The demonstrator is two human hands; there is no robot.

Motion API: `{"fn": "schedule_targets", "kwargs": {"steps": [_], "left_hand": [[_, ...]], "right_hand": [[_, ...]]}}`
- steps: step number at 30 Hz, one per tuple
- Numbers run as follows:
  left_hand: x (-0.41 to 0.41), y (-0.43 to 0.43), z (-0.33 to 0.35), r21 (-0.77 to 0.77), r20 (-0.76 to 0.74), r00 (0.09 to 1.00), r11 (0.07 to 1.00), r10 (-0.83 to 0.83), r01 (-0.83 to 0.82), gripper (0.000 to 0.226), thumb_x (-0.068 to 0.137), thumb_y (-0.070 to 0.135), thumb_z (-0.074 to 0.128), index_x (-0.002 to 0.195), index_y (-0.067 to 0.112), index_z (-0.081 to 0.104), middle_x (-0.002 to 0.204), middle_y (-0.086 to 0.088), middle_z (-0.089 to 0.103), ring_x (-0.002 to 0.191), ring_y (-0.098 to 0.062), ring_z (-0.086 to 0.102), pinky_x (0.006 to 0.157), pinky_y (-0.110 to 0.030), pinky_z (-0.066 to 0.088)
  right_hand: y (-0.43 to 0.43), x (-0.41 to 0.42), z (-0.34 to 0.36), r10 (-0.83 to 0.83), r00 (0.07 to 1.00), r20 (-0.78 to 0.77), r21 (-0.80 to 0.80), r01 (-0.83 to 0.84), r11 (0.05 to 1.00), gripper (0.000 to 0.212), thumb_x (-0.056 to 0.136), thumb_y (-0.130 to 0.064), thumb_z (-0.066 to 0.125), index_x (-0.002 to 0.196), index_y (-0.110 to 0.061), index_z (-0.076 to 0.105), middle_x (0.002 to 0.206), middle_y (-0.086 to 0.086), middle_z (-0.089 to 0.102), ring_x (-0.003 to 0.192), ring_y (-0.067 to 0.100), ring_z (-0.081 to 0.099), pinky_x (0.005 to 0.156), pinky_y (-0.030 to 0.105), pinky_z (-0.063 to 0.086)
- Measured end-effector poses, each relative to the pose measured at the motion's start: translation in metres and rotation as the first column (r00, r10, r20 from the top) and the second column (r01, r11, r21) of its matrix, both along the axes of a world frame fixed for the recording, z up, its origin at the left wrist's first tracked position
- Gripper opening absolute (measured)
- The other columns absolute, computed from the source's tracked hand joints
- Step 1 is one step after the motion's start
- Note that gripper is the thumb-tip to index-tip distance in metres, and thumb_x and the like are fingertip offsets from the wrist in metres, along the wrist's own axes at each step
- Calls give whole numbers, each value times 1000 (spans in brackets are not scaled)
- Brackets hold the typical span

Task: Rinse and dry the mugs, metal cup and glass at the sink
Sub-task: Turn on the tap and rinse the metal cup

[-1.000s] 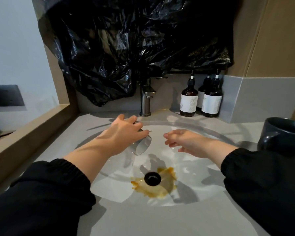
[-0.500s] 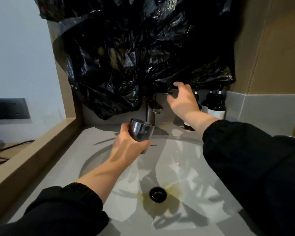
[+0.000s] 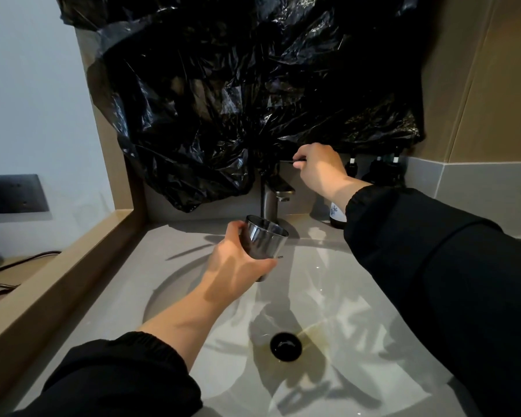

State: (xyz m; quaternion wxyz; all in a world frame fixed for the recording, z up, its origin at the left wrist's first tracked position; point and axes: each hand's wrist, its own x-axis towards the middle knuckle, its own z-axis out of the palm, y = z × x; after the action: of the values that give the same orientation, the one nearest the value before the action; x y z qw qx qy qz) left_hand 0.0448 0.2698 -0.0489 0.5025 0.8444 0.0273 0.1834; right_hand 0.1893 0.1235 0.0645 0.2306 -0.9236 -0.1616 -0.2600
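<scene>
Left hand (image 3: 238, 263) grips the metal cup (image 3: 263, 240) by the faucet (image 3: 271, 200) — right hand (image 3: 319, 168) pinches its lever (image 3: 292, 160)

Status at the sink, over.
Left hand grips metal cup, upright, near faucet. Right hand pinches faucet lever. No water flowing. Black plastic bag overhangs lever.

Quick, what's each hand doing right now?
Left hand: gripping the metal cup.
Right hand: pinching the tap handle.

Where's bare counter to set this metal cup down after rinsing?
Bare: the counter strip between the basin's left rim and the wooden ledge, back to the corner left of the faucet. Crowded: right of the faucet, where the bottles stand and the right hand grips its handle.
</scene>
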Motion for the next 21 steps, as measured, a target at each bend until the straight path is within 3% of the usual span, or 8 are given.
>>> {"fn": "schedule_targets", "kwargs": {"steps": [6, 11, 21], "left_hand": [[1, 2, 0, 35, -9, 1000, 999, 13, -13, 74, 68, 23, 77, 130, 27, 38, 89, 9, 63, 78, -4, 62, 57, -11, 51], [1, 3, 0, 61, -34, 999, 998, 29, -27, 69, 67, 23, 76, 123, 32, 37, 81, 9, 64, 75, -6, 63, 70, -29, 58], [0, 3, 2, 119, -55, 997, 992, 49, -43, 75, 69, 25, 75, 132, 30, 34, 78, 13, 60, 71, -6, 60, 66, -29, 56]], "right_hand": [[2, 1, 4, 6, 1000, 12, 8, -6, 1000, 23, 96, -7, 51, 113, -12, 64, 118, 10, 63, 112, 26, 56, 82, 29, 44], [7, 1, 15, 0, 1000, -4, 26, 0, 1000, 21, 95, -6, 51, 107, -9, 67, 119, 11, 61, 111, 25, 56, 84, 28, 43], [9, -1, 21, 8, 1000, 9, 52, -8, 999, 21, 95, -2, 48, 104, -5, 67, 119, 11, 58, 96, 21, 55, 87, 28, 46]]}}
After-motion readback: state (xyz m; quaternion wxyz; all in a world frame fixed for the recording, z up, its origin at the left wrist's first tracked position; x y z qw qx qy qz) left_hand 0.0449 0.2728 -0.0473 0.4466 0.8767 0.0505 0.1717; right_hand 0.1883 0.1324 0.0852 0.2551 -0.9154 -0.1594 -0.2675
